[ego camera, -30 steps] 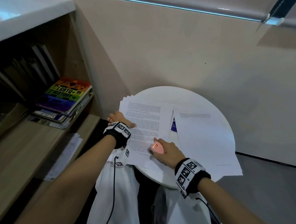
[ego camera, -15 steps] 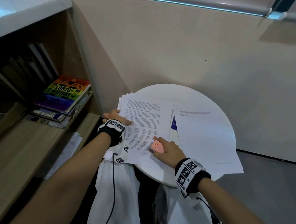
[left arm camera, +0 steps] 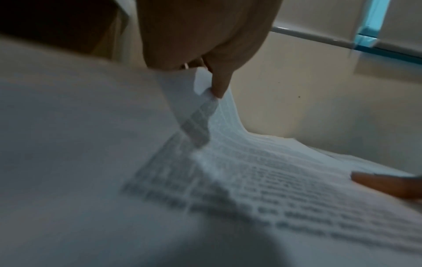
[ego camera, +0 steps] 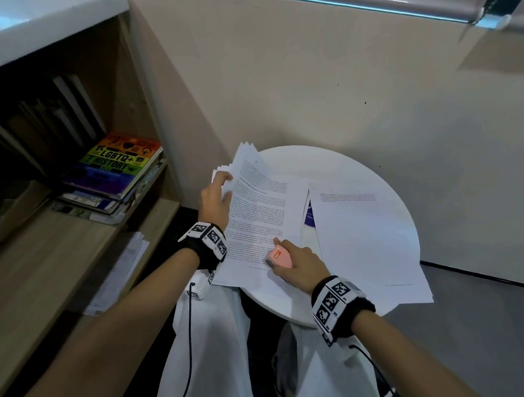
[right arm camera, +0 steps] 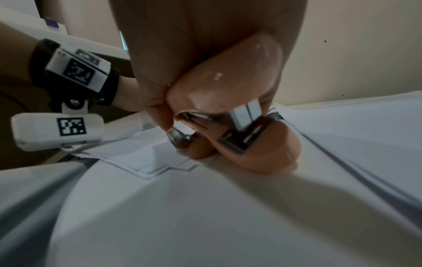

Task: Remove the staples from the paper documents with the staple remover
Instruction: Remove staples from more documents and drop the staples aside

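Note:
A printed paper document (ego camera: 261, 210) of several sheets lies on the left part of the round white table (ego camera: 339, 168). My left hand (ego camera: 222, 185) pinches its far left edge and lifts the top sheets, which fan apart there. In the left wrist view the fingers (left arm camera: 219, 86) hold the curled paper (left arm camera: 251, 180). My right hand (ego camera: 285, 260) grips a pink staple remover (ego camera: 279, 256) and rests on the near end of the same document. Close up, the staple remover (right arm camera: 228, 83) has its metal claws down on the paper corner (right arm camera: 146, 162). No staple is visible.
A second stack of sheets (ego camera: 366, 246) lies on the right of the table and overhangs its near edge, with a purple item (ego camera: 307, 215) under it. A wooden shelf (ego camera: 42, 269) with books (ego camera: 116, 168) stands at my left. A beige wall rises behind the table.
My left hand has slid along the left edge of the document toward its far corner and raised the top sheets. The right hand with the staple remover has stayed in place.

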`<state>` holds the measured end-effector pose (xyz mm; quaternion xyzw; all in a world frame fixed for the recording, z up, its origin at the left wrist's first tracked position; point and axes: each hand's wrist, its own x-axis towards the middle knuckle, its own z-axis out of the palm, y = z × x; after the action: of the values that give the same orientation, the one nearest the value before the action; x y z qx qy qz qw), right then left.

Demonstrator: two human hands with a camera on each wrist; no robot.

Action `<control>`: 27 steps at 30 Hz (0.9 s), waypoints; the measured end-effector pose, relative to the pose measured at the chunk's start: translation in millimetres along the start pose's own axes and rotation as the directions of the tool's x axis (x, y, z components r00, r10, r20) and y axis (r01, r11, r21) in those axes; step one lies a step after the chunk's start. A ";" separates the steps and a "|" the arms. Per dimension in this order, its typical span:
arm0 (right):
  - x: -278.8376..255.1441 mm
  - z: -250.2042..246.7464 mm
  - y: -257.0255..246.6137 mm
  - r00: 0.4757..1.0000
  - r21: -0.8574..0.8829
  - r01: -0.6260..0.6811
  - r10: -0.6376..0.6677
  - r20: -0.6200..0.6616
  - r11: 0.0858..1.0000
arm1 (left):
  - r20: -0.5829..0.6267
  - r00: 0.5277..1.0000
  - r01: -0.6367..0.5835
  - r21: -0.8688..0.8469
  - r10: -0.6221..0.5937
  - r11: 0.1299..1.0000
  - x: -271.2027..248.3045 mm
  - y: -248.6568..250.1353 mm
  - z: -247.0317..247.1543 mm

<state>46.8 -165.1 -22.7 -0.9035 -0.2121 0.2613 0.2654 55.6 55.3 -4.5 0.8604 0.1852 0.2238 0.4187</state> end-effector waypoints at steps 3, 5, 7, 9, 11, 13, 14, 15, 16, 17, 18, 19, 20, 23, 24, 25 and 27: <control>-0.9 1.0 -0.7 1.000 0.034 0.000 0.000 0.014 0.999 | 0.115 0.993 0.013 -0.031 -0.009 0.999 -4.8 11.2 -5.6; -5.7 -3.4 -5.3 1.000 0.194 0.023 -0.023 -0.003 0.981 | 0.120 0.993 0.019 0.029 -0.022 0.999 -2.7 11.4 -8.6; -11.5 -10.7 -8.1 0.994 0.452 0.045 0.004 -0.107 0.891 | 0.039 0.998 -0.045 0.077 0.042 0.996 1.1 8.5 -13.7; -14.2 -16.7 -6.7 0.979 0.635 0.062 0.076 -0.188 0.770 | -0.010 0.986 -0.164 0.143 0.168 0.976 6.3 1.3 -18.1; -16.2 -22.0 -4.2 0.963 0.719 0.084 0.128 -0.236 0.690 | 0.037 0.970 -0.245 0.192 0.242 0.950 9.9 -9.6 -19.9; -18.3 -28.2 -4.2 0.953 0.757 0.088 0.167 -0.253 0.647 | 0.063 0.969 -0.246 0.162 0.239 0.956 11.3 -14.8 -20.6; -20.2 -31.3 -4.3 0.951 0.769 0.086 0.178 -0.253 0.634 | 0.072 0.968 -0.250 0.154 0.241 0.956 10.9 -18.7 -20.1; -22.2 -34.1 -4.0 0.950 0.774 0.087 0.181 -0.253 0.628 | 0.086 0.966 -0.256 0.174 0.244 0.951 9.4 -19.1 -19.4; -25.0 -36.5 -3.5 0.951 0.774 0.088 0.179 -0.253 0.627 | 0.102 0.966 -0.253 0.202 0.237 0.946 8.5 -20.4 -17.8; -27.2 -38.0 -2.4 0.951 0.775 0.088 0.178 -0.252 0.626 | 0.092 0.967 -0.250 0.204 0.236 0.946 8.0 -21.9 -16.6; -29.3 -39.3 -1.5 0.951 0.775 0.090 0.178 -0.254 0.625 | 0.062 0.975 -0.219 0.169 0.211 0.961 7.4 -20.1 -16.6; -30.5 -39.8 0.6 0.949 0.776 0.089 0.185 -0.257 0.624 | 0.023 0.982 -0.188 0.134 0.186 0.973 7.8 -19.3 -16.0; -30.8 -40.0 1.8 0.947 0.778 0.084 0.194 -0.257 0.622 | -0.015 0.987 -0.159 0.119 0.162 0.980 8.4 -18.3 -15.8; -30.4 -36.9 4.8 0.940 0.797 0.073 0.225 -0.255 0.600 | -0.026 0.986 -0.159 0.146 0.165 0.976 10.0 -17.6 -13.7; -29.9 -35.7 5.4 0.939 0.806 0.068 0.236 -0.251 0.588 | -0.019 0.981 -0.190 0.164 0.196 0.968 9.6 -17.4 -13.2; -30.1 -34.8 6.3 0.937 0.813 0.065 0.245 -0.249 0.578 | -0.020 0.972 -0.228 0.175 0.235 0.958 8.7 -16.8 -13.0; -29.9 -33.4 7.5 0.933 0.820 0.062 0.258 -0.250 0.569 | -0.030 0.963 -0.258 0.175 0.267 0.950 8.7 -19.0 -14.0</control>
<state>45.1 -198.8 7.8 -0.7197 0.0335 0.1827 0.6690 52.8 79.6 -10.1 0.9036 0.0986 0.2838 0.3053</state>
